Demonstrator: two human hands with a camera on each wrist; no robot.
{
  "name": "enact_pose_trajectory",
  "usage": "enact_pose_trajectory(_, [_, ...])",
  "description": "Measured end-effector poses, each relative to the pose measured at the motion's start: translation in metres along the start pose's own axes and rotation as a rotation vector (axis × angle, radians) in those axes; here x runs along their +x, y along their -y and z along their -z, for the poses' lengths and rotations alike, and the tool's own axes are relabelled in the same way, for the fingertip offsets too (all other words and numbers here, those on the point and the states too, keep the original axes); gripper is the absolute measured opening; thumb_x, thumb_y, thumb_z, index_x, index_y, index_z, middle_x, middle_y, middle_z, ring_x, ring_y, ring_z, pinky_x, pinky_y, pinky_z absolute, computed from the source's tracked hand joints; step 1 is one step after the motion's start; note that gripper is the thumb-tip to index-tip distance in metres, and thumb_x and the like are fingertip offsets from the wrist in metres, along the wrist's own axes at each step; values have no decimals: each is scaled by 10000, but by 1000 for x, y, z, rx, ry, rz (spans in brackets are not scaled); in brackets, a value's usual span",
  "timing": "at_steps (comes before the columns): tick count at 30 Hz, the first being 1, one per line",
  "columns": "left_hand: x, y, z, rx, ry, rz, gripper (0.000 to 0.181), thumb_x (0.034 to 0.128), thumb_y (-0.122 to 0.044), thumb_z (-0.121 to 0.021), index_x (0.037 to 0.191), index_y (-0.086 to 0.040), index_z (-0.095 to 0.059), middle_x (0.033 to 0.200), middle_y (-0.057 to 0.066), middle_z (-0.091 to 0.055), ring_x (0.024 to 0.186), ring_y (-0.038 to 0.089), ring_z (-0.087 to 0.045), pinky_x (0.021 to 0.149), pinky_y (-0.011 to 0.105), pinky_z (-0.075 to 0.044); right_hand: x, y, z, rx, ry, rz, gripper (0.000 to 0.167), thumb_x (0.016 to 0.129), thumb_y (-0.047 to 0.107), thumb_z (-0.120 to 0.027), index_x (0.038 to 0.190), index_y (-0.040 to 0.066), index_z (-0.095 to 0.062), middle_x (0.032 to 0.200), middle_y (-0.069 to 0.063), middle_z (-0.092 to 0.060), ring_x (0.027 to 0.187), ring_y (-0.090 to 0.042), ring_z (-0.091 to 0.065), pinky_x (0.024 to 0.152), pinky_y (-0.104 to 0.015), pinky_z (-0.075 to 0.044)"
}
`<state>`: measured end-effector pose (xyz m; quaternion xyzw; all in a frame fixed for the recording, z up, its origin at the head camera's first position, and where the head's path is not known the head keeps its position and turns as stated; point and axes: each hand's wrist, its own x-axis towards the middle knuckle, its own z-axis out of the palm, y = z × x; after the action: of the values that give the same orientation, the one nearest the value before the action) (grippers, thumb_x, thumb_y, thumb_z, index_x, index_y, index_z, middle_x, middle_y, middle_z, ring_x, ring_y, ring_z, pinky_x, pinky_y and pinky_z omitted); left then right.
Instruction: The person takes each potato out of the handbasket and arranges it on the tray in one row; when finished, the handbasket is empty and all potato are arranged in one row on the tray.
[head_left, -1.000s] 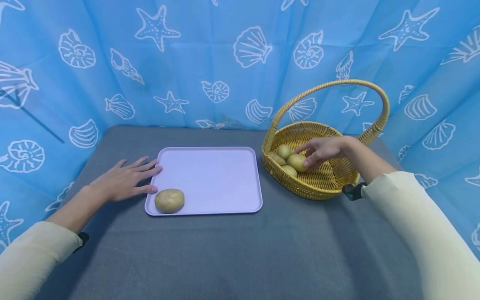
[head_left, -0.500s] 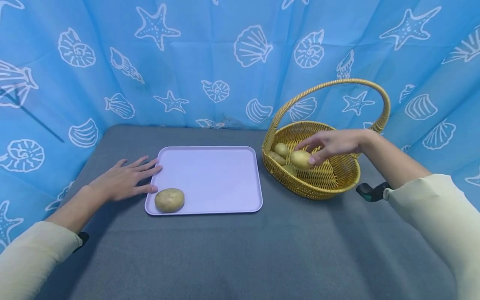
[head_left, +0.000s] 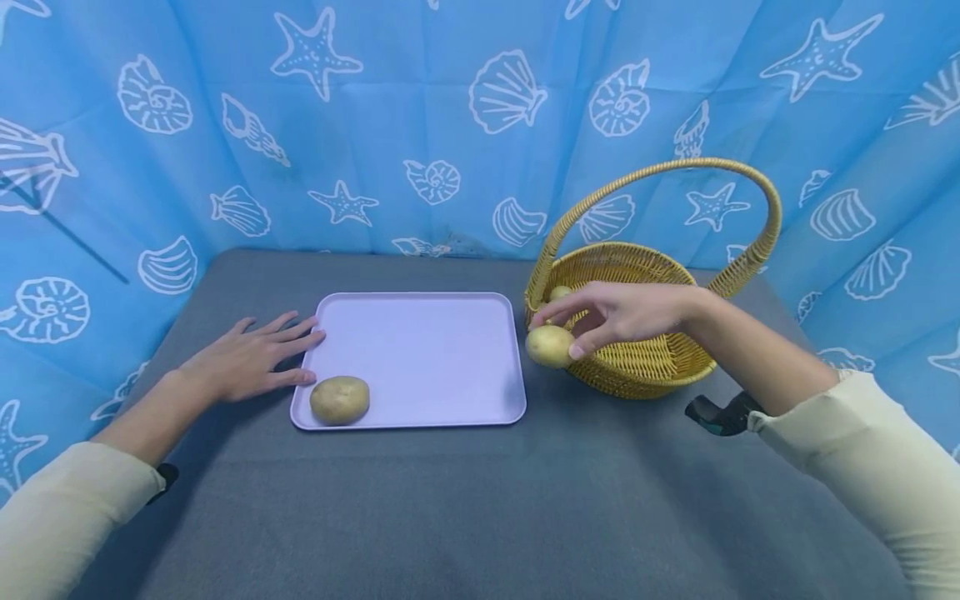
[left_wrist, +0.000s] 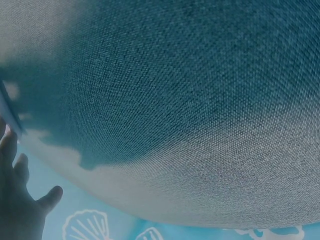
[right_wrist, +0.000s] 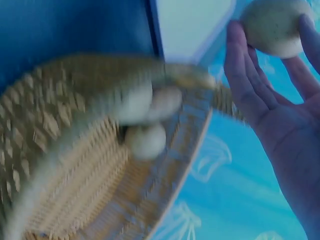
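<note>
My right hand (head_left: 618,312) pinches a pale potato (head_left: 551,346) between thumb and fingers, raised over the left rim of the wicker basket (head_left: 637,387). In the right wrist view the same held potato (right_wrist: 277,27) shows at the top right, and several potatoes (right_wrist: 146,141) lie blurred inside the basket. From the head, my hand hides most of those; one (head_left: 560,293) peeks out behind it. On the lilac tray (head_left: 420,358) a larger brown potato (head_left: 340,400) lies in the near left corner. My left hand (head_left: 251,358) has its fingers spread, fingertips at the tray's left edge.
The basket's tall arched handle (head_left: 663,167) rises over the right side. A grey cloth (head_left: 450,508) covers the table under tray and basket. Behind hangs a blue curtain (head_left: 420,100) with white shells and starfish.
My right hand has lifted the potato from among the others in the basket and carried it left towards the tray. The left hand, the tray and its potato have stayed put.
</note>
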<state>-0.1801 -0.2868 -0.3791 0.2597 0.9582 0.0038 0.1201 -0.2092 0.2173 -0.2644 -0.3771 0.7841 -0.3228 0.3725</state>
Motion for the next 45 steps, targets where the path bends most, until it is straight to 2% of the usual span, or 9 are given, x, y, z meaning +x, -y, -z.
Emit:
enact_pose_trajectory(4, [0, -1, 0, 0, 3, 1, 798, 954, -673, -453, 1560, -167, -341, 1627, 131, -255, 1486, 442, -155, 1089, 758, -130, 22, 2, -17, 28, -19, 65, 527, 951, 154, -684, 1435, 54, -502, 1339, -91, -547, 1301, -284, -495, 1074, -460, -434])
enact_pose_trajectory(8, [0, -1, 1, -5, 6, 3, 794, 956, -673, -448, 1562, -173, -336, 1630, 125, -249, 1489, 438, -146, 1093, 755, -124, 45, 6, -31, 35, -26, 110, 541, 946, 146, -691, 1438, 41, -494, 1313, -89, -580, 1249, -260, -550, 1012, -436, -486])
enact_pose_trajectory(13, [0, -2, 1, -6, 4, 2, 790, 957, -666, -456, 1562, -172, -336, 1630, 124, -247, 1490, 437, -146, 1095, 752, -127, 74, 11, -47, 38, -41, 126, 543, 937, 144, -703, 1436, 55, -507, 1334, -71, -579, 1203, -217, -562, 965, -368, -519])
enact_pose_trajectory(17, [0, -1, 1, -8, 1, 5, 791, 958, -662, -458, 1562, -167, -335, 1630, 124, -249, 1490, 436, -146, 1096, 751, -127, 99, 13, -62, 66, -32, 151, 514, 932, 108, -704, 1407, 40, -518, 1302, -95, -579, 1170, -216, -564, 952, -372, -527])
enact_pose_trajectory(23, [2, 0, 0, -12, 1, -3, 798, 954, -670, -456, 1561, -164, -340, 1630, 131, -248, 1487, 443, -151, 1087, 760, -129, 128, 14, -81, 68, -16, 157, 508, 921, 80, -708, 1388, 27, -516, 1307, -120, -565, 1149, -221, -587, 923, -316, -536])
enact_pose_trajectory(29, [2, 0, 0, -6, 7, 5, 799, 955, -675, -449, 1563, -169, -334, 1631, 128, -243, 1490, 439, -142, 1091, 756, -127, 147, 18, -93, 49, -5, 129, 528, 920, 56, -701, 1406, 17, -497, 1309, -148, -556, 1055, -234, -652, 891, -286, -540])
enact_pose_trajectory(33, [2, -1, 1, -3, 4, 2, 789, 959, -665, -452, 1563, -171, -334, 1630, 127, -245, 1489, 440, -146, 1091, 755, -135, 155, 20, -98, -21, -3, 142, 543, 908, 36, -704, 1410, 21, -497, 1298, -127, -555, 1110, -216, -595, 946, -302, -512])
enact_pose_trajectory(36, [1, -1, 2, -4, 5, -1, 786, 961, -660, -456, 1562, -169, -335, 1630, 129, -245, 1488, 442, -147, 1091, 755, -137, 159, 22, -103, -87, -19, 149, 554, 894, 26, -714, 1406, 47, -506, 1291, -108, -542, 1148, -200, -542, 967, -293, -494])
enact_pose_trajectory(45, [0, -1, 2, -3, -1, -5, 779, 964, -649, -462, 1559, -161, -341, 1628, 132, -250, 1486, 445, -154, 1088, 756, -143, 172, 26, -115, -172, -85, 172, 484, 887, 51, -733, 1340, 74, -563, 1175, -88, -559, 1026, -188, -571, 899, -260, -498])
